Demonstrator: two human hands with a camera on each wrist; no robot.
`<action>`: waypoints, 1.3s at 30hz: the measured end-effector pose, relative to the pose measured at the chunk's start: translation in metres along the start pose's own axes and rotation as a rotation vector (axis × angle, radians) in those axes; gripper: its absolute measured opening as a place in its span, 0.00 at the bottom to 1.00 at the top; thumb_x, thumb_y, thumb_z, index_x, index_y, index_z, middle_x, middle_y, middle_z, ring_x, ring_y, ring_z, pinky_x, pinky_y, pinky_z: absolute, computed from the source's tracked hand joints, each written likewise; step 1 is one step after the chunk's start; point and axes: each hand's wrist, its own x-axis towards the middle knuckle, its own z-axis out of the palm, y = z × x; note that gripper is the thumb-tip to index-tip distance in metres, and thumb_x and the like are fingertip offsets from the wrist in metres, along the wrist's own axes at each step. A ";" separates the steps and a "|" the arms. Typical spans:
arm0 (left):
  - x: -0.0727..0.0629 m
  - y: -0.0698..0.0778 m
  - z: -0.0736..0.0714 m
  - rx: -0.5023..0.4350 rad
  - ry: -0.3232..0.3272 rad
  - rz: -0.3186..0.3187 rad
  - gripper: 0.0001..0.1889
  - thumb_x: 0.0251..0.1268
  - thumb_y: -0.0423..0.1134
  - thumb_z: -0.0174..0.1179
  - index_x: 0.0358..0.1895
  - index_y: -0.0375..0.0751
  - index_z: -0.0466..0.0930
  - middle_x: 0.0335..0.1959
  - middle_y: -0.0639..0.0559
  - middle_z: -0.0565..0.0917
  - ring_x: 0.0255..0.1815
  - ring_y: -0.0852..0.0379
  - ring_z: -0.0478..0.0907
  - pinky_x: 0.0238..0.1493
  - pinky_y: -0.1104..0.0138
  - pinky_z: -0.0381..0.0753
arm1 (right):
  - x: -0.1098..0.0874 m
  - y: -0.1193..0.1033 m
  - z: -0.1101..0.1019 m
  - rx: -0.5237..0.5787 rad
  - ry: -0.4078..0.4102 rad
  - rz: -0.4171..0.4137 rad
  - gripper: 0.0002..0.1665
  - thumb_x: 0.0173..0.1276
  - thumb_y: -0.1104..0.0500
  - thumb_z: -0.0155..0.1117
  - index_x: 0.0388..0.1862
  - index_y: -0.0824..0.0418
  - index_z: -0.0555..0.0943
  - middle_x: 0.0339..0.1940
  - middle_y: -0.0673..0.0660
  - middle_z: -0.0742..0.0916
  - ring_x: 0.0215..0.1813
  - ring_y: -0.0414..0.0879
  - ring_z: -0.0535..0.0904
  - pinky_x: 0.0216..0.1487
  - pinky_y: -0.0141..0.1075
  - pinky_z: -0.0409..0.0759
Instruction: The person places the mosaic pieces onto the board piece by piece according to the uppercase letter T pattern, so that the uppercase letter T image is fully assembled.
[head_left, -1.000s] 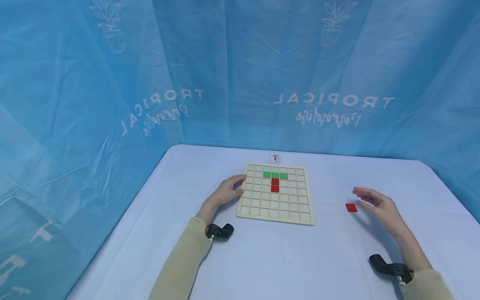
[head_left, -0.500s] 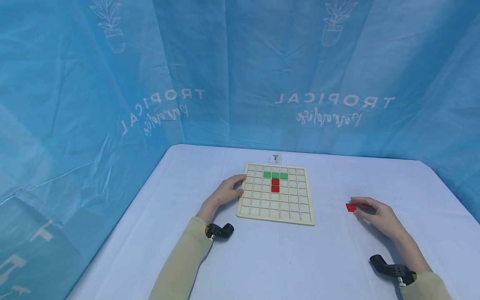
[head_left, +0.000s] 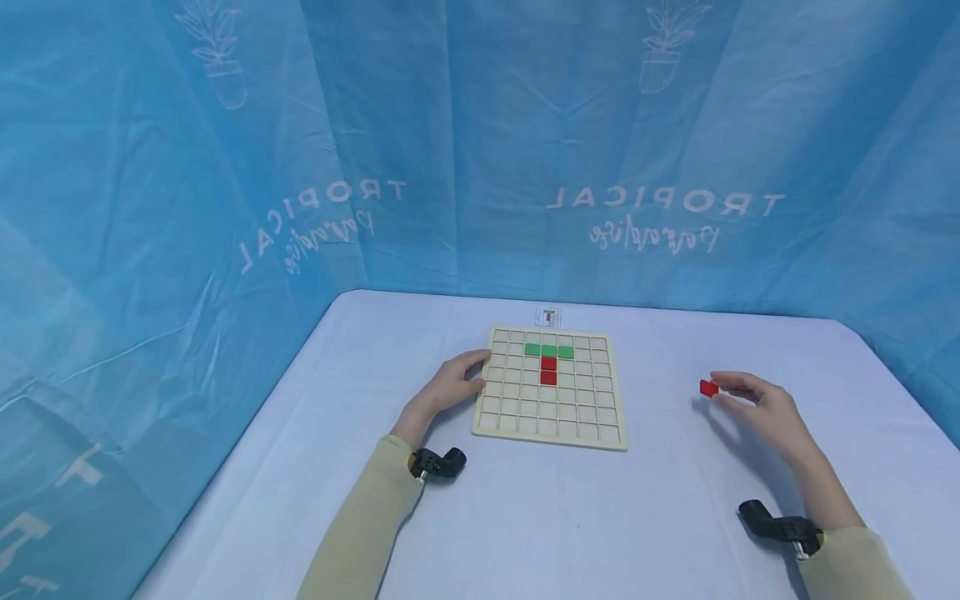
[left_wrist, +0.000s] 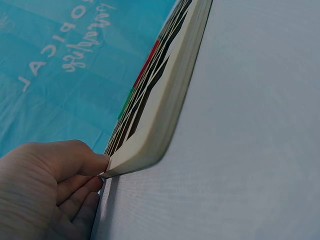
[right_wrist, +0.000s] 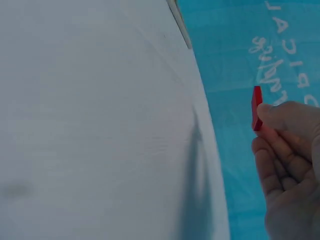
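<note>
My right hand (head_left: 767,412) holds a small square red tile (head_left: 708,388) above the white table, right of the wooden grid board (head_left: 510,422). In the right wrist view the tile (right_wrist: 256,110) stands edge-on, pinched between thumb and fingers. My left hand (head_left: 448,385) holds the board's left edge; the left wrist view has the thumb at the rim and the other fingers curled beside and below it. Three green tiles (head_left: 549,351) form a row in the board's upper part. Two red tiles (head_left: 549,378) run down from the middle green one.
A small printed card (head_left: 548,317) with a T-shaped pattern lies behind the board. Blue curtains (head_left: 495,150) with white lettering stand behind and beside the white table (head_left: 525,525). Each wrist wears a black camera mount (head_left: 780,528).
My right hand first came down to the red tile on the table, took it between thumb and fingers, and has raised it. The left hand and board stay in place.
</note>
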 end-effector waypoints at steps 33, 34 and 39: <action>0.001 -0.001 -0.001 0.004 -0.005 0.008 0.29 0.65 0.32 0.56 0.69 0.37 0.63 0.69 0.45 0.64 0.71 0.50 0.56 0.71 0.60 0.54 | 0.073 -0.133 0.103 0.215 -0.173 -0.098 0.24 0.63 0.56 0.67 0.57 0.61 0.78 0.54 0.60 0.82 0.57 0.57 0.75 0.56 0.51 0.76; 0.000 -0.001 -0.001 -0.001 -0.006 0.013 0.28 0.65 0.32 0.56 0.69 0.37 0.63 0.69 0.44 0.64 0.71 0.49 0.56 0.71 0.59 0.54 | 0.073 -0.136 0.107 0.221 -0.176 -0.102 0.24 0.63 0.56 0.67 0.57 0.61 0.78 0.54 0.60 0.82 0.57 0.56 0.75 0.56 0.50 0.77; -0.002 0.001 -0.002 -0.003 -0.005 0.050 0.28 0.65 0.31 0.55 0.68 0.34 0.63 0.69 0.42 0.65 0.71 0.48 0.56 0.71 0.58 0.55 | 0.071 -0.144 0.123 0.230 -0.178 -0.145 0.22 0.62 0.59 0.68 0.56 0.62 0.79 0.53 0.59 0.82 0.55 0.55 0.76 0.55 0.49 0.77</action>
